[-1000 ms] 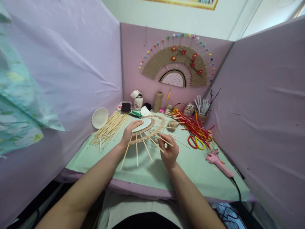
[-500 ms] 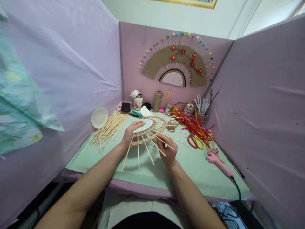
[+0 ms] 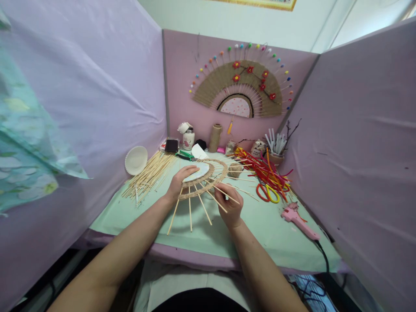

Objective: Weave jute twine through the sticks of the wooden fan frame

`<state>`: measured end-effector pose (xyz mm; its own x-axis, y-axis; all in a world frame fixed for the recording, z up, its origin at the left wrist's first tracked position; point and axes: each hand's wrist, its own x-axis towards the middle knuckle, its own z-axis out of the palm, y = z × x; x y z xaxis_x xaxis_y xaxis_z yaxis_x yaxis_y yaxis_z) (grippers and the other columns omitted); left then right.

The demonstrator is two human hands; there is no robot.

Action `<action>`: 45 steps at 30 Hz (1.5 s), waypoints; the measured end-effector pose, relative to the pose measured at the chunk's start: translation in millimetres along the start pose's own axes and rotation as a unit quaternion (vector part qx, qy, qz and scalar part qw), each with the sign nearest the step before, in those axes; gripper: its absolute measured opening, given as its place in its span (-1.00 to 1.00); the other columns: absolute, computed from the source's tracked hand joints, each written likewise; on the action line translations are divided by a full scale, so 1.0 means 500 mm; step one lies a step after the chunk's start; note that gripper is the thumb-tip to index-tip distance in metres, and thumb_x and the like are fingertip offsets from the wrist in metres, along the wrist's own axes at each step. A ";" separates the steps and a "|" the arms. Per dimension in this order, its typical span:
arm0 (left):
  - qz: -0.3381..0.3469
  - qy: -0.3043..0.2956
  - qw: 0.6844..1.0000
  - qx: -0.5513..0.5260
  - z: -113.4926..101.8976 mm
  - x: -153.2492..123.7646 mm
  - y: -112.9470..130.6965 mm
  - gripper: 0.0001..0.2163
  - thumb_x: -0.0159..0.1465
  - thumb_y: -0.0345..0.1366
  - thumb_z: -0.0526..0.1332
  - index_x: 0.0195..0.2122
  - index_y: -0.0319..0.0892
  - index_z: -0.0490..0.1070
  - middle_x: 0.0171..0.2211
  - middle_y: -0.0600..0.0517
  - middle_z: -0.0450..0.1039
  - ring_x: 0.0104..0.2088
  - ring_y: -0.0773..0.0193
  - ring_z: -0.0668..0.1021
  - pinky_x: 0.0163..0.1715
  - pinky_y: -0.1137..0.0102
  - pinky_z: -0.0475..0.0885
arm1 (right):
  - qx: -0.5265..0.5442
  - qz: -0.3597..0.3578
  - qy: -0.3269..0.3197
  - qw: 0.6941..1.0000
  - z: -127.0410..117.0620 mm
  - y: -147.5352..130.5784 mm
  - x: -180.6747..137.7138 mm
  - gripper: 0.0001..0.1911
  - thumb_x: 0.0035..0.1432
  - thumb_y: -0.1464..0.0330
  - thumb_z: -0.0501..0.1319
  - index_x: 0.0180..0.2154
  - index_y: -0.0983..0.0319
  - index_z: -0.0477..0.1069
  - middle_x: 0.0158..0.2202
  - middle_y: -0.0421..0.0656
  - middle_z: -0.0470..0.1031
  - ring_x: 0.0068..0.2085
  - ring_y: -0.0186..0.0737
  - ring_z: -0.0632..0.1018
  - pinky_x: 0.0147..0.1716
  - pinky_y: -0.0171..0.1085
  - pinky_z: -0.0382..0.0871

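My left hand (image 3: 178,182) grips the left side of a half-made round fan frame, its fingers over the pale half-disc (image 3: 197,172) at the centre. Thin bamboo sticks (image 3: 204,209) spread outward from this disc, bound by bands of brown twine (image 3: 224,172) with gaps between. At the frame's near right edge, my right hand (image 3: 230,204) is closed, thumb and fingertips pinched on the twine among the sticks. Part of that grip is hidden behind the sticks. A ball of twine (image 3: 235,170) lies just beyond the frame, partly behind stick ends.
Loose bamboo sticks (image 3: 151,175) and a white scalloped dish (image 3: 136,160) are at left. Green-handled pliers (image 3: 185,155) lie behind the frame. To the right are red pipe cleaners (image 3: 260,167), scissors (image 3: 272,194) and a corded pink glue gun (image 3: 300,222). A finished fan (image 3: 224,82) hangs on the back panel.
The fan frame and both hands have shifted very slightly to the right. My grips look the same, and everything else on the table stays in place.
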<state>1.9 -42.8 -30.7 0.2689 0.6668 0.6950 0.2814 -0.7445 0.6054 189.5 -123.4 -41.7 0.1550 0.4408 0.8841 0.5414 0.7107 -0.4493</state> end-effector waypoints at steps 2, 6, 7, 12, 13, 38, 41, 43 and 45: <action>0.000 -0.003 1.000 0.001 -0.001 0.000 0.001 -0.66 0.17 -0.25 0.24 -0.01 -0.14 0.52 0.05 -0.14 0.46 0.08 0.05 0.47 0.14 0.11 0.31 | 0.001 0.008 -0.007 1.000 -0.002 -0.004 0.000 -0.82 0.19 0.39 0.18 -0.20 0.09 0.52 -0.30 -0.14 0.62 -0.25 -0.16 0.61 -0.20 -0.17 0.51; 0.002 -0.013 1.000 0.010 -0.003 0.001 0.003 -0.64 0.16 -0.25 0.25 0.00 -0.16 0.51 0.05 -0.14 0.45 0.09 0.06 0.47 0.15 0.13 0.31 | 0.019 0.026 -0.020 0.999 -0.001 -0.011 -0.004 -0.73 0.20 0.39 0.16 -0.07 0.09 0.48 -0.19 -0.11 0.61 -0.21 -0.16 0.62 -0.20 -0.19 0.51; 0.002 -0.014 1.000 0.011 -0.004 0.002 0.003 -0.64 0.16 -0.25 0.25 0.00 -0.17 0.51 0.05 -0.14 0.45 0.09 0.06 0.47 0.15 0.13 0.31 | 0.024 0.031 -0.019 0.999 0.000 -0.012 -0.005 -0.72 0.20 0.40 0.16 -0.05 0.09 0.47 -0.18 -0.11 0.61 -0.23 -0.18 0.62 -0.22 -0.20 0.51; 0.005 -0.012 1.000 0.006 -0.002 0.001 0.002 -0.64 0.17 -0.26 0.24 0.01 -0.16 0.51 0.06 -0.15 0.45 0.08 0.05 0.47 0.15 0.10 0.31 | 0.029 0.032 -0.017 0.999 0.004 -0.011 -0.009 -0.77 0.19 0.40 0.18 -0.11 0.10 0.49 -0.22 -0.12 0.61 -0.29 -0.20 0.61 -0.26 -0.23 0.50; 0.006 -0.012 1.000 0.007 -0.001 0.000 0.002 -0.64 0.17 -0.25 0.24 0.01 -0.16 0.51 0.06 -0.15 0.45 0.08 0.06 0.48 0.14 0.10 0.31 | 0.026 0.030 -0.019 0.999 0.003 -0.010 -0.008 -0.78 0.20 0.40 0.18 -0.13 0.10 0.50 -0.23 -0.12 0.61 -0.27 -0.20 0.61 -0.25 -0.22 0.50; 0.076 0.027 0.996 0.027 -0.007 -0.006 0.002 -0.68 0.27 -0.19 0.22 0.03 -0.11 0.50 0.11 -0.13 0.40 0.15 0.08 0.41 0.19 0.12 0.27 | 0.437 0.492 -0.061 0.751 0.005 0.025 0.044 -0.79 0.07 0.23 0.23 -0.27 0.20 0.46 -0.31 -0.14 0.56 -0.31 -0.19 0.56 -0.28 -0.19 0.48; 0.089 0.000 0.995 0.039 0.000 -0.010 0.000 -0.70 0.33 -0.19 0.15 0.03 -0.10 0.50 0.13 -0.12 0.38 0.18 0.08 0.38 0.21 0.09 0.24 | 0.564 0.537 -0.126 0.615 0.001 0.026 0.049 -0.73 0.10 0.20 0.20 -0.21 0.21 0.48 -0.18 -0.09 0.59 -0.16 -0.09 0.58 -0.12 -0.07 0.47; 0.097 -0.021 0.994 0.050 0.005 -0.013 0.000 -0.68 0.33 -0.19 0.13 0.05 -0.11 0.48 0.13 -0.12 0.37 0.19 0.08 0.36 0.22 0.09 0.22 | 0.612 0.547 -0.144 0.552 -0.002 0.022 0.048 -0.74 0.13 0.20 0.18 -0.20 0.19 0.48 -0.16 -0.11 0.60 -0.09 -0.06 0.56 -0.02 -0.01 0.43; 0.093 -0.038 0.993 0.059 0.009 -0.014 0.000 -0.68 0.34 -0.19 0.11 0.06 -0.12 0.47 0.14 -0.13 0.36 0.20 0.08 0.34 0.23 0.08 0.19 | 0.640 0.553 -0.142 0.514 -0.004 0.018 0.046 -0.76 0.15 0.22 0.16 -0.20 0.18 0.48 -0.14 -0.13 0.60 -0.04 -0.05 0.54 0.06 0.03 0.37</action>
<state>4.1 -47.4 -37.1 0.3932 0.5221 0.7568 0.3257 -0.8488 0.4164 199.4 -107.9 -25.4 -0.4423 0.8965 0.0241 -0.7632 -0.3622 -0.5351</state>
